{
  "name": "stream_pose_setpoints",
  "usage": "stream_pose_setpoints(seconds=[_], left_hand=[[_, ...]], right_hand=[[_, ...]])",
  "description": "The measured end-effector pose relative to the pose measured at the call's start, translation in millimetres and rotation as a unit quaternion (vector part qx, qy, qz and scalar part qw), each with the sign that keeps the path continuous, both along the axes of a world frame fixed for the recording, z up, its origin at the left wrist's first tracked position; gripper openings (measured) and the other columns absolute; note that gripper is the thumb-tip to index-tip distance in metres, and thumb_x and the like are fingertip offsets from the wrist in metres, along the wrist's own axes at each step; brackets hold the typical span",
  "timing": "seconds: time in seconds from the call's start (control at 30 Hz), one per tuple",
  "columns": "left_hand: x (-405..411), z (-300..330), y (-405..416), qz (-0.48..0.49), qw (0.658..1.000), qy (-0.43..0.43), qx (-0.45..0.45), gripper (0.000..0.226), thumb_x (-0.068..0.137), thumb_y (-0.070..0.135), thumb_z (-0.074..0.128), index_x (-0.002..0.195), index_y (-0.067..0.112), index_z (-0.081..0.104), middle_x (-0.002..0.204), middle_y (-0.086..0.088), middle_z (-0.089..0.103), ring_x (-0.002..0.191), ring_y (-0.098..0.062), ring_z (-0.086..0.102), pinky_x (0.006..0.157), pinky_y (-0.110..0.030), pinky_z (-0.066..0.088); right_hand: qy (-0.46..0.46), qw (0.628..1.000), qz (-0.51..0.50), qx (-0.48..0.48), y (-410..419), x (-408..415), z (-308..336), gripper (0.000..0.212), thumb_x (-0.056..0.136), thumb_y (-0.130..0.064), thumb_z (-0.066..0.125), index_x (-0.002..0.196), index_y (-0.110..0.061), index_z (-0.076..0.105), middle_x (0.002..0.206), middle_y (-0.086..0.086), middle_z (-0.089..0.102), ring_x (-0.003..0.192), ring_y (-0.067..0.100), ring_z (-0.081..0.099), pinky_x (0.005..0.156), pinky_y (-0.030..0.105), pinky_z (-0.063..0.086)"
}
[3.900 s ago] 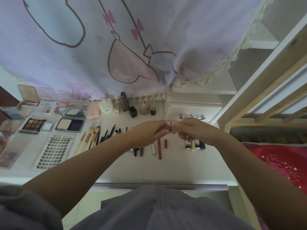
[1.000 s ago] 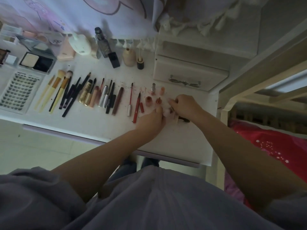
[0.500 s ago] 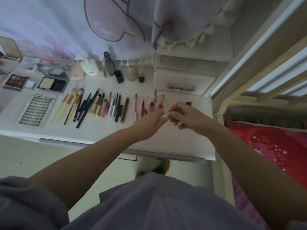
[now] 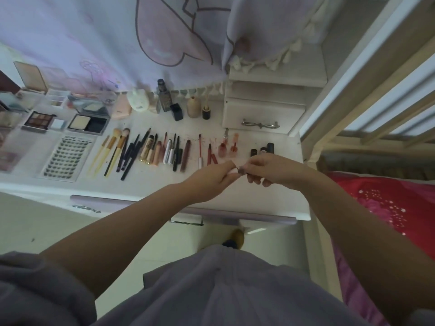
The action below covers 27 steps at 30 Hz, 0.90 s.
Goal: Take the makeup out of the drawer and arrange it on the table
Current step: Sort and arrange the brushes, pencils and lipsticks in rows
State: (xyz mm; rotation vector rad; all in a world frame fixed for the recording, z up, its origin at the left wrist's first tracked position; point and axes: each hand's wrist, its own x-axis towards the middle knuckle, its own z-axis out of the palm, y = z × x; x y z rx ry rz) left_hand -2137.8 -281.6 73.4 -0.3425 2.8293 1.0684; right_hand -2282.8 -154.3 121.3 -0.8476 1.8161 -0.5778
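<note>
My left hand [image 4: 211, 176] and my right hand [image 4: 270, 169] meet above the white table [image 4: 259, 196], both gripping one small lip product [image 4: 238, 171] with a pale end and a dark end. On the table lie a row of brushes [image 4: 113, 147], pencils and tubes [image 4: 162, 151], two small pink lip glosses [image 4: 227, 149] and several dark lipsticks [image 4: 262, 149] just beyond my right hand. Palettes [image 4: 38, 120] and a compact [image 4: 88, 124] sit at the left. The small drawer [image 4: 260, 116] at the back right is shut.
Bottles [image 4: 164, 97] stand along the back under a pink cartoon curtain [image 4: 117, 43]. A lash tray [image 4: 67, 158] lies at the front left. A bed with a red cover [image 4: 388, 203] and a wooden frame [image 4: 376, 78] flanks the table's right side.
Both hands rose from the table surface and now hold the small lip product between them. The camera tilted up, showing more of the curtain.
</note>
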Motion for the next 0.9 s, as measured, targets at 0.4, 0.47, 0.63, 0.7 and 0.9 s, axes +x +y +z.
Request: stream_pose_setpoints(seconds=[0.4, 0.47, 0.63, 0.7, 0.9], left_hand=[[1, -6, -6, -0.006, 1.0, -0.01, 0.007, 0.014, 0.099, 0.037, 0.036, 0.096, 0.025, 0.043, 0.065, 0.012, 0.045, 0.056, -0.001, 0.044, 0.05, -0.017, 0.028], [2, -9, -7, -0.012, 1.0, -0.008, 0.003, 0.012, 0.098, 0.038, 0.036, 0.095, 0.028, 0.042, 0.065, 0.012, 0.045, 0.056, -0.001, 0.044, 0.05, -0.017, 0.028], [-2, -15, -10, -0.052, 0.997, -0.048, 0.031, 0.024, 0.098, 0.041, 0.035, 0.089, 0.024, 0.05, 0.069, 0.008, 0.049, 0.059, -0.007, 0.045, 0.054, -0.02, 0.034], [-1, -16, -15, -0.055, 0.989, -0.096, 0.102, 0.025, 0.098, 0.039, 0.036, 0.092, 0.024, 0.055, 0.074, 0.006, 0.053, 0.064, -0.009, 0.048, 0.06, -0.021, 0.039], [11, -25, -36, 0.088, 0.944, -0.15, 0.28, 0.014, 0.1, 0.026, 0.037, 0.103, 0.018, 0.049, 0.09, 0.0, 0.065, 0.078, -0.011, 0.062, 0.071, -0.022, 0.05]], right_hand=[[-0.073, 0.996, -0.038, 0.03, -5, -2, -6, 0.021, 0.091, -0.038, 0.058, 0.102, -0.022, 0.064, 0.091, -0.005, 0.07, 0.076, 0.007, 0.062, 0.063, 0.02, 0.048], [-0.051, 0.997, -0.04, 0.043, -6, -3, -7, 0.027, 0.092, -0.042, 0.053, 0.094, -0.019, 0.067, 0.079, -0.006, 0.07, 0.067, 0.006, 0.058, 0.058, 0.018, 0.046], [-0.017, 0.997, 0.028, 0.071, -4, -10, -11, 0.012, 0.09, -0.031, 0.06, 0.094, -0.02, 0.06, 0.088, -0.004, 0.066, 0.076, 0.007, 0.058, 0.061, 0.018, 0.046], [-0.01, 0.997, 0.034, 0.065, 0, -13, -15, 0.01, 0.089, -0.023, 0.063, 0.093, -0.021, 0.054, 0.09, -0.002, 0.065, 0.076, 0.007, 0.058, 0.062, 0.02, 0.046], [0.001, 0.997, -0.074, 0.02, 11, -27, -32, 0.012, 0.092, -0.023, 0.059, 0.103, -0.022, 0.054, 0.098, -0.004, 0.067, 0.077, 0.007, 0.063, 0.059, 0.019, 0.049]])
